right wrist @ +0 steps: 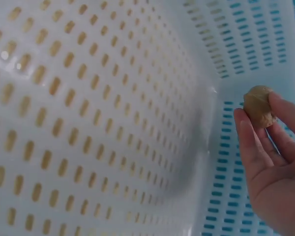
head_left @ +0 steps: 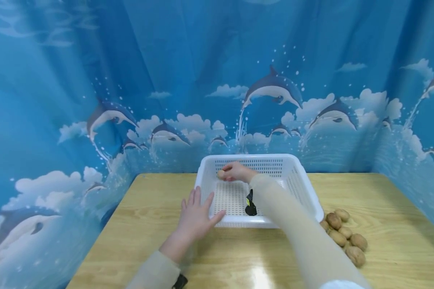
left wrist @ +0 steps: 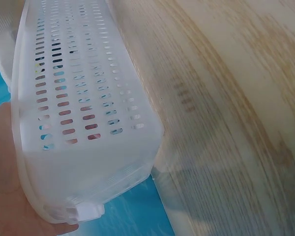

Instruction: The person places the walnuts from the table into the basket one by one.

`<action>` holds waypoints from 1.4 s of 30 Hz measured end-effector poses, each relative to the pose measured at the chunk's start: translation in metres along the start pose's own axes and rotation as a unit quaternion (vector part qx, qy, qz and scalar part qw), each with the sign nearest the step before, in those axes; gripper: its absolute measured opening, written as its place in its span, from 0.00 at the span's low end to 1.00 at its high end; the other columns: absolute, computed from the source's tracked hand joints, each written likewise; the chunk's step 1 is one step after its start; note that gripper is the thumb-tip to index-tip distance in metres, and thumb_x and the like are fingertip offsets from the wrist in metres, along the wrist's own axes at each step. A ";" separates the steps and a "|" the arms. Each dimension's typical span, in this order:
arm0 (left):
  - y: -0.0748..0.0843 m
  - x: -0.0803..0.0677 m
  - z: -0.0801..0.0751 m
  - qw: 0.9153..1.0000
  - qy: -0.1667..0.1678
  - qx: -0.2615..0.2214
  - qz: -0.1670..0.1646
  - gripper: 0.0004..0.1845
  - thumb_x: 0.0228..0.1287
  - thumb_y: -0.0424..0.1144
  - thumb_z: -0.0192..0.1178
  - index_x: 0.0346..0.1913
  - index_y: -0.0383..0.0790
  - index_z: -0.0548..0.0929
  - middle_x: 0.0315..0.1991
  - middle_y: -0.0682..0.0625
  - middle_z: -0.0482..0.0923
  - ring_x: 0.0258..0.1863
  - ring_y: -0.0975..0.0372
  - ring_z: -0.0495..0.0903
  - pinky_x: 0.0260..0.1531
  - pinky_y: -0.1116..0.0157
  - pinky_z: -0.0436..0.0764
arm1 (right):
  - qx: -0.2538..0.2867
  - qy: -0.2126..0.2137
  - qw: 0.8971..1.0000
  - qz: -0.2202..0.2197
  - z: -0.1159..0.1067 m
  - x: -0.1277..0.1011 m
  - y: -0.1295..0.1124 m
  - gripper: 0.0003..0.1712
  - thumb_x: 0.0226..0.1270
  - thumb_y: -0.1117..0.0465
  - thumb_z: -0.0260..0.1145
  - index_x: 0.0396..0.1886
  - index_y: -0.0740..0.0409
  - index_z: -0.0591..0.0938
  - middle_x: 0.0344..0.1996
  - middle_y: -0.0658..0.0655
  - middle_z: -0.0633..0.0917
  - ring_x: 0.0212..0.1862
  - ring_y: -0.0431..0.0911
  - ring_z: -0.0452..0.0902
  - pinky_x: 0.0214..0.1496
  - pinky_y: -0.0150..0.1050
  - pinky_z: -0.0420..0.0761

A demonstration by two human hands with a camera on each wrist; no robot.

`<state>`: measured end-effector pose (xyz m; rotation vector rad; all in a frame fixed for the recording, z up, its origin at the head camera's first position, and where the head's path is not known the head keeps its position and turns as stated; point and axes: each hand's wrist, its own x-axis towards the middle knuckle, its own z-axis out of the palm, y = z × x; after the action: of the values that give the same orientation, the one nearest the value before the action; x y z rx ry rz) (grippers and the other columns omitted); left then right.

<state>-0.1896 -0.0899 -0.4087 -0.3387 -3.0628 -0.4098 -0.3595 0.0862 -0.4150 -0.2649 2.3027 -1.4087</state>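
Note:
My right hand [head_left: 237, 172] reaches inside the white plastic basket [head_left: 312, 200], near its back left corner. Thumb and fingers pinch a small pale-brown potato [right wrist: 258, 106], seen in the right wrist view beside the slotted wall. My left hand [head_left: 195, 216] lies at the basket's front left corner with its fingers spread, fingertips at the rim. In the left wrist view part of that hand [left wrist: 5, 167] shows behind the rim, its fingers mostly hidden by the basket.
Several brown potatoes [head_left: 337, 237] lie in a loose heap on the wooden table [head_left: 159, 200], right of the basket. A blue dolphin-print curtain [head_left: 202, 80] hangs along the table's back and sides.

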 end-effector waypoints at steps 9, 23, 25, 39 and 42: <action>0.000 0.000 -0.001 1.000 0.011 0.000 0.006 0.42 0.60 0.71 0.42 0.70 0.47 0.62 0.71 0.33 0.43 0.70 0.41 0.43 0.62 0.37 0.46 | -0.066 0.013 0.998 0.015 0.024 0.011 0.008 0.16 0.61 0.61 0.66 0.48 0.62 0.82 0.36 0.55 0.83 0.35 0.46 0.77 0.39 0.38 0.80; -0.002 -0.002 0.004 1.000 0.006 -0.018 0.000 0.41 0.60 0.69 0.45 0.70 0.47 0.62 0.72 0.34 0.42 0.70 0.42 0.41 0.62 0.36 0.46 | 0.035 0.009 0.999 0.015 -0.029 -0.016 -0.016 0.24 0.69 0.66 0.56 0.64 0.66 0.68 0.56 0.65 0.75 0.52 0.52 0.76 0.56 0.46 0.75; -0.003 -0.002 0.002 1.000 0.005 -0.024 0.001 0.41 0.61 0.69 0.45 0.70 0.46 0.62 0.72 0.34 0.42 0.70 0.42 0.40 0.62 0.36 0.45 | 0.050 0.012 0.999 0.009 -0.050 -0.031 -0.022 0.25 0.71 0.64 0.54 0.66 0.65 0.65 0.58 0.65 0.73 0.56 0.53 0.74 0.58 0.48 0.72; -0.003 -0.002 0.000 1.000 -0.008 -0.020 -0.003 0.42 0.61 0.69 0.43 0.71 0.48 0.59 0.73 0.35 0.38 0.71 0.43 0.36 0.62 0.37 0.40 | -0.008 0.055 0.998 0.011 -0.153 -0.161 0.019 0.36 0.72 0.54 0.54 0.71 0.67 0.52 0.66 0.68 0.62 0.64 0.58 0.63 0.63 0.50 0.66; -0.002 -0.001 -0.004 1.000 -0.011 -0.018 -0.001 0.42 0.61 0.69 0.44 0.71 0.47 0.59 0.72 0.35 0.39 0.70 0.42 0.37 0.62 0.37 0.40 | -0.017 0.075 0.997 0.006 -0.163 -0.183 0.034 0.40 0.71 0.50 0.55 0.71 0.67 0.52 0.66 0.70 0.61 0.64 0.60 0.62 0.62 0.50 0.67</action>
<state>-0.1893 -0.0930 -0.4049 -0.3422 -3.0802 -0.4639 -0.2680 0.3014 -0.3343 -0.1588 2.4468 -1.4282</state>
